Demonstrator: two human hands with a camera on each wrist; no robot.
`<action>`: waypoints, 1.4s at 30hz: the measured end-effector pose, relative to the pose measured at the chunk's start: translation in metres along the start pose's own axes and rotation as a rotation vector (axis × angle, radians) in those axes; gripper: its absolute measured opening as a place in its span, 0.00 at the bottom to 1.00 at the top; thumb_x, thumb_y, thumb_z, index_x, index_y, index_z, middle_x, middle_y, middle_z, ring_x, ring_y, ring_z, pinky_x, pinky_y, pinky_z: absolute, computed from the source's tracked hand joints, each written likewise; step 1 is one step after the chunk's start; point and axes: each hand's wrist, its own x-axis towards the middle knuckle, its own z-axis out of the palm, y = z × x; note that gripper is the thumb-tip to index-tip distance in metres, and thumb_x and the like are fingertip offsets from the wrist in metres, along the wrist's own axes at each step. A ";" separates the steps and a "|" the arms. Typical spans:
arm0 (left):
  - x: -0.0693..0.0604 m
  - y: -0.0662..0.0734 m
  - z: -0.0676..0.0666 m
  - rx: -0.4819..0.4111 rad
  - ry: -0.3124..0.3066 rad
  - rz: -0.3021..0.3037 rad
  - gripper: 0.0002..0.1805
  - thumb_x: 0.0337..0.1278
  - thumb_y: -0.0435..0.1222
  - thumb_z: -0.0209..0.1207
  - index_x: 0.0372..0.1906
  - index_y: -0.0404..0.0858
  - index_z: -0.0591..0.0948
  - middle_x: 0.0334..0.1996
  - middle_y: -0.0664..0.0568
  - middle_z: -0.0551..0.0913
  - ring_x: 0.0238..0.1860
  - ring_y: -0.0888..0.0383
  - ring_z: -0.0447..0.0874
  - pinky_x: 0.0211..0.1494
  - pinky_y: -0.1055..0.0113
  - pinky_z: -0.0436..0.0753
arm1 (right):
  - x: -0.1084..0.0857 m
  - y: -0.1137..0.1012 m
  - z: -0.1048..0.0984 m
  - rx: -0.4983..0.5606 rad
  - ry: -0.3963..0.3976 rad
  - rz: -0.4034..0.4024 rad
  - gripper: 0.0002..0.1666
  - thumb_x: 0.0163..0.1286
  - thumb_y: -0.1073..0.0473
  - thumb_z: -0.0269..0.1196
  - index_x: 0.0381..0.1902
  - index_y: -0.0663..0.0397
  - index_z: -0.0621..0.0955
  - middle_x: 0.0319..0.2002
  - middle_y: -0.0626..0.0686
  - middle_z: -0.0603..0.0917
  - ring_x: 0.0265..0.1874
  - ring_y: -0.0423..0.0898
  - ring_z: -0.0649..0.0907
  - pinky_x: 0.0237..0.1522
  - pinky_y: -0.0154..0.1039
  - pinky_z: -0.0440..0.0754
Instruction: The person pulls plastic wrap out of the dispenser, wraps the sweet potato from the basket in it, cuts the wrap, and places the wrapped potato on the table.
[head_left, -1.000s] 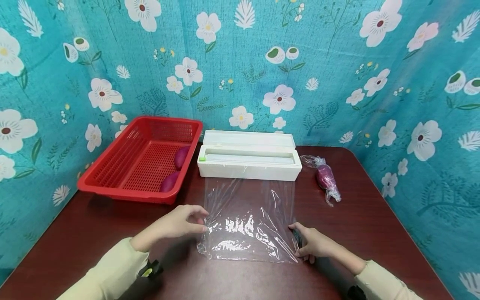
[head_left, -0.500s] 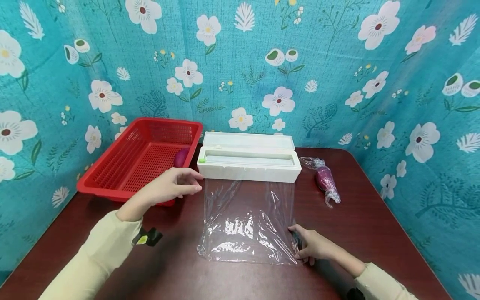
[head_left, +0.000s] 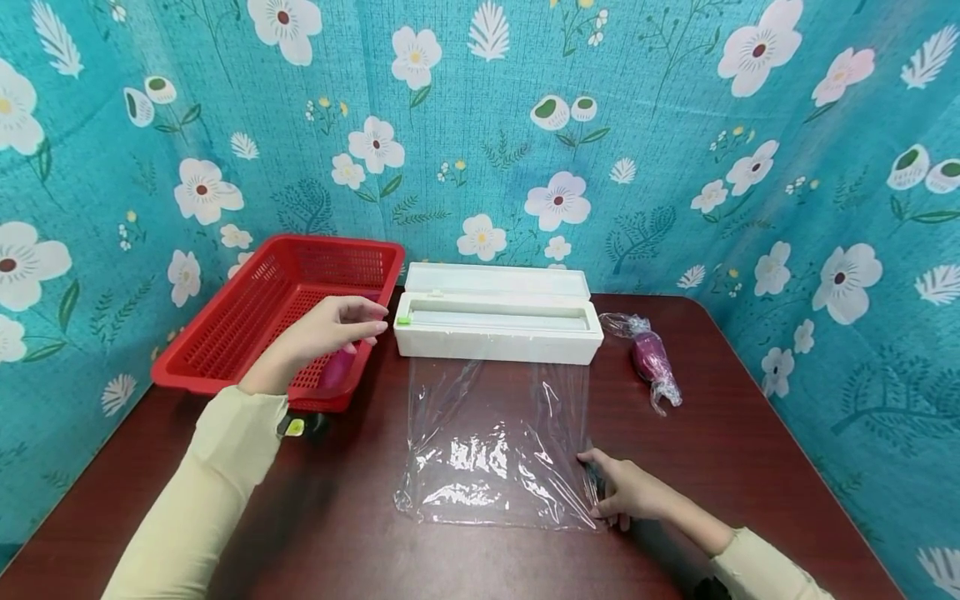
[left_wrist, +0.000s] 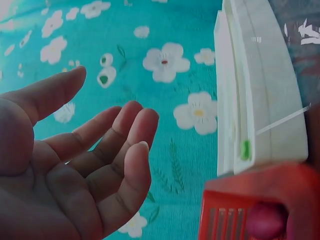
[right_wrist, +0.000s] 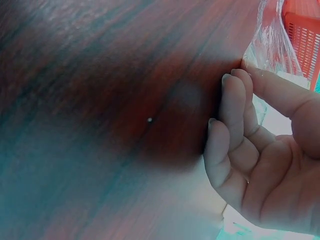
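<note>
A dark surface (head_left: 480,567) is carrying a red basket (head_left: 247,325), which is containing at least one purple piece (head_left: 337,368). A white box (head_left: 498,346) is standing open, its lid (head_left: 498,279) turned back, and a pale roll (head_left: 498,319) is lying inside. Clear film (head_left: 487,417) is lying before this box. The left hand (head_left: 322,333) is hovering over the basket, fingers loosely bent and apart from the thumb. The right hand (head_left: 626,487) is pinching the film's right edge. Right of the box, a wrapped piece (head_left: 651,354) is resting.

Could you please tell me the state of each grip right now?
Left grip: open, empty, near the red plastic basket.
Right grip: holding the cling film at its right edge.
</note>
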 end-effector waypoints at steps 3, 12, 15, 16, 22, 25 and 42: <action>0.007 -0.005 -0.009 0.010 0.015 -0.008 0.25 0.56 0.42 0.57 0.56 0.32 0.70 0.45 0.39 0.76 0.39 0.47 0.77 0.36 0.61 0.79 | 0.000 0.000 -0.001 0.003 0.000 0.000 0.40 0.51 0.67 0.66 0.59 0.69 0.60 0.12 0.48 0.77 0.07 0.43 0.76 0.10 0.37 0.74; 0.026 -0.013 -0.039 -0.005 0.123 -0.066 0.27 0.58 0.44 0.53 0.57 0.30 0.68 0.51 0.35 0.73 0.38 0.55 0.79 0.36 0.65 0.79 | 0.001 0.001 -0.001 0.010 -0.005 -0.002 0.41 0.51 0.65 0.67 0.59 0.68 0.60 0.11 0.48 0.77 0.07 0.44 0.76 0.11 0.38 0.74; 0.037 -0.019 -0.044 -0.006 0.136 -0.114 0.28 0.59 0.45 0.53 0.58 0.30 0.67 0.53 0.35 0.71 0.40 0.52 0.78 0.39 0.62 0.78 | 0.000 0.002 -0.001 0.005 -0.002 0.008 0.41 0.51 0.66 0.67 0.59 0.68 0.60 0.11 0.48 0.77 0.07 0.44 0.76 0.11 0.38 0.74; 0.041 -0.023 -0.046 -0.006 0.138 -0.133 0.28 0.59 0.45 0.52 0.58 0.30 0.67 0.53 0.35 0.71 0.41 0.51 0.78 0.41 0.60 0.78 | 0.000 0.002 -0.001 0.007 -0.002 0.008 0.41 0.51 0.66 0.67 0.59 0.68 0.60 0.11 0.48 0.77 0.07 0.44 0.76 0.11 0.38 0.74; 0.064 -0.051 -0.046 -0.058 0.162 -0.252 0.27 0.60 0.42 0.52 0.59 0.30 0.66 0.55 0.35 0.68 0.47 0.47 0.74 0.48 0.54 0.73 | 0.001 0.001 -0.001 0.039 -0.008 0.008 0.42 0.50 0.66 0.67 0.59 0.68 0.59 0.11 0.50 0.77 0.07 0.46 0.75 0.10 0.39 0.74; 0.069 -0.059 -0.046 -0.065 0.170 -0.295 0.25 0.59 0.40 0.53 0.58 0.30 0.67 0.55 0.36 0.69 0.46 0.48 0.72 0.44 0.58 0.75 | 0.002 0.001 -0.001 0.037 -0.007 0.012 0.41 0.50 0.65 0.67 0.59 0.68 0.59 0.11 0.50 0.77 0.07 0.46 0.76 0.10 0.38 0.74; 0.097 -0.083 -0.039 -0.038 0.090 -0.372 0.25 0.60 0.34 0.51 0.60 0.28 0.64 0.60 0.34 0.61 0.59 0.41 0.59 0.55 0.48 0.66 | 0.002 0.003 -0.002 0.045 -0.010 0.005 0.40 0.51 0.66 0.67 0.58 0.67 0.60 0.11 0.50 0.77 0.06 0.43 0.75 0.09 0.38 0.74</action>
